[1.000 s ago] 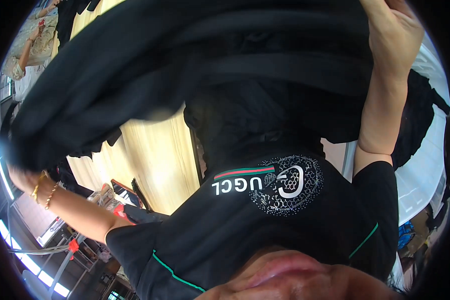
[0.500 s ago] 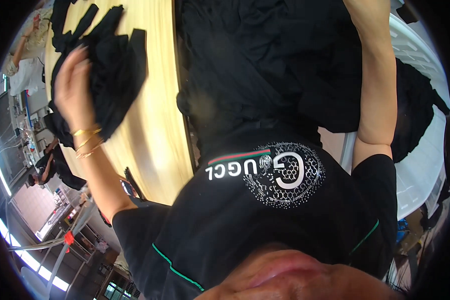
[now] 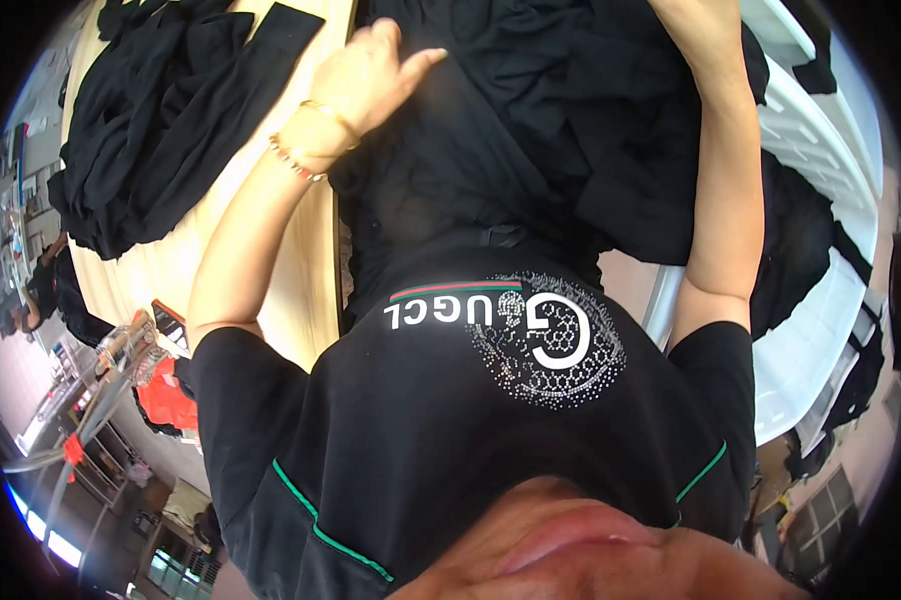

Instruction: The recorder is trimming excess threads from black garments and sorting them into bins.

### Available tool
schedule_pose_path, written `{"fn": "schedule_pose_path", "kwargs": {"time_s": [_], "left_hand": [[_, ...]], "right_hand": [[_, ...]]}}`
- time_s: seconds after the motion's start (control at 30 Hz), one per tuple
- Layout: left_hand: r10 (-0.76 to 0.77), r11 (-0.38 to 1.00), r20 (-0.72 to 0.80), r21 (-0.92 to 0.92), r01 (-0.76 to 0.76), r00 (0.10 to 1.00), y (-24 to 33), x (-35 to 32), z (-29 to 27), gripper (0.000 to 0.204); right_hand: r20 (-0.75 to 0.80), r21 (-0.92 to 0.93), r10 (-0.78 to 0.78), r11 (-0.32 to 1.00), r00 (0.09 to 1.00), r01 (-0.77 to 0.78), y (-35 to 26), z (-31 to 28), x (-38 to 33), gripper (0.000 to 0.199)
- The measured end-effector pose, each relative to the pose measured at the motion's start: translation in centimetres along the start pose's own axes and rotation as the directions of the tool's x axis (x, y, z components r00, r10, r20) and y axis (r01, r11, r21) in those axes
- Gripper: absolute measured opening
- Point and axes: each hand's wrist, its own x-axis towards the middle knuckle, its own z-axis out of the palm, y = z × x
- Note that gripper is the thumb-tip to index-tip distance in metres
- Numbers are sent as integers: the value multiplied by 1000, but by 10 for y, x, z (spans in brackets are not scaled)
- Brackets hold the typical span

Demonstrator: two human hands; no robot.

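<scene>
My left hand [image 3: 365, 78] is over the near-left edge of a large black fabric [image 3: 570, 110] that lies across my lap. Its thumb stands apart from the other fingers and nothing shows between them. At the top edge my right hand [image 3: 698, 25] is cut off by the picture, so its fingers are hidden; it is beside the right part of the same fabric. To the left, a heap of black cloth pieces [image 3: 155, 130] lies crumpled on the light wooden table [image 3: 245, 265], apart from my left hand.
A white plastic basket [image 3: 805, 350] stands at my right, with more black cloth [image 3: 795, 235] hanging over its side. A person in dark clothes [image 3: 45, 290] is in the left background. Orange-red material [image 3: 165, 398] is beyond the near end of the table.
My left hand has moved right, from above the cloth heap on the table to the black fabric on my lap. My right arm remains at the right side.
</scene>
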Motion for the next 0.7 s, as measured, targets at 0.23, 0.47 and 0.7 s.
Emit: {"fn": "schedule_pose_path", "kwargs": {"time_s": [0.23, 0.47, 0.7], "left_hand": [[-141, 791, 49, -595, 142, 989, 22, 15, 16, 36], [420, 369, -366, -767, -525, 830, 177, -21, -51, 18], [820, 133, -33, -960, -246, 572, 216, -65, 40, 25]], "right_hand": [[-47, 94, 65, 994, 997, -60, 5, -4, 3, 25], [-270, 203, 163, 973, 949, -110, -12, -15, 5, 26], [-70, 42, 272, 962, 960, -270, -15, -5, -7, 24]]}}
